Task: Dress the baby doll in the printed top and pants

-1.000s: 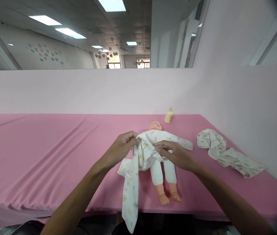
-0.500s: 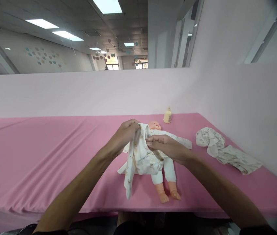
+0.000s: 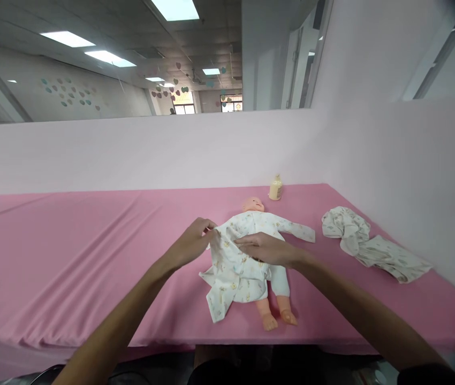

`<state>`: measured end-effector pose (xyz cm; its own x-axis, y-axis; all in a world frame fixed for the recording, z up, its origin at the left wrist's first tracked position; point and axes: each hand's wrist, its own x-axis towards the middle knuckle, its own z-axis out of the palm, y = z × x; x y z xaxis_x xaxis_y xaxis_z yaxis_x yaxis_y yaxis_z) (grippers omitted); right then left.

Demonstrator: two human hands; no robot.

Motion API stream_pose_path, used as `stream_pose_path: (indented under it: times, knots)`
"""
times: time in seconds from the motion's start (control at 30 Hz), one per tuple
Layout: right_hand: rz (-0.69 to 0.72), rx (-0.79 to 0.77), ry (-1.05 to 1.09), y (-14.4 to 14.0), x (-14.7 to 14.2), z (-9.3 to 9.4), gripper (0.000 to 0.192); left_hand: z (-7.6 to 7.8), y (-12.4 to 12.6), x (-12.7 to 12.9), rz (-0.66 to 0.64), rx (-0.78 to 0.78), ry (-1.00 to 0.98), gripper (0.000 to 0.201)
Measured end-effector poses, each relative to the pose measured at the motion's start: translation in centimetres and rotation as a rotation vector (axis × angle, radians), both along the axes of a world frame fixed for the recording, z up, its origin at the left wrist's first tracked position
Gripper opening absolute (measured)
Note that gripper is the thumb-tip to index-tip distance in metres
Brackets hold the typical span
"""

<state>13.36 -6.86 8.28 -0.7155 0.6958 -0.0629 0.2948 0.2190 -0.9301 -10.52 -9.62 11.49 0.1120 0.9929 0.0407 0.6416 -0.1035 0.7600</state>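
Doll lies lengthwise, head away from the person

Doll (image 3: pixel 257 235) rests on its back on the pink table (image 3: pixel 70 246), long axis running from far head to near feet. The left hand (image 3: pixel 189 247) pinches the printed garment (image 3: pixel 231 270) at the doll's side. The right hand (image 3: pixel 265 248), fingers together, lies flat on its belly. Beyond the fingertips stands a small bottle (image 3: pixel 275 189); to their right lies a crumpled cloth (image 3: pixel 366 243).

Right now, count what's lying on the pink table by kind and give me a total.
Baby dolls: 1, the doll
Bottles: 1, the bottle
Loose garments: 2, the printed garment under both hands, the crumpled garment
Total: 4
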Motion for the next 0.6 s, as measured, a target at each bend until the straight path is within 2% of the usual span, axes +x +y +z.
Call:
stream_pose_path:
  times: [0.07,0.17,0.27,0.37,0.47,0.6]
  knots:
    - [0.043,0.011,0.014,0.0,-0.7,-1.2,0.032,-1.0,-0.7,0.8,-0.051,-0.023,0.050,0.037]
    - [0.081,0.086,0.009,-0.3,-1.5,-2.4,0.029,-2.9,-0.9,1.5,-0.136,-0.176,0.034,0.044]
    - [0.047,0.171,-0.068,-0.9,-1.3,-3.2,0.034,-4.8,-0.8,1.2,-0.213,-0.292,-0.025,0.047]
    - [0.002,0.241,-0.122,-2.0,-0.2,-3.9,0.038,-6.1,-1.6,0.1,-0.314,-0.326,0.000,0.040]
    - [-0.106,0.339,-0.253,-3.3,0.8,-4.8,0.033,-7.2,-3.5,-0.6,-0.333,-0.270,0.237,0.034]
    - [-0.200,0.535,-0.453,-4.7,0.5,-6.6,0.030,-9.0,-5.9,0.3,-0.389,-0.167,0.637,0.048]
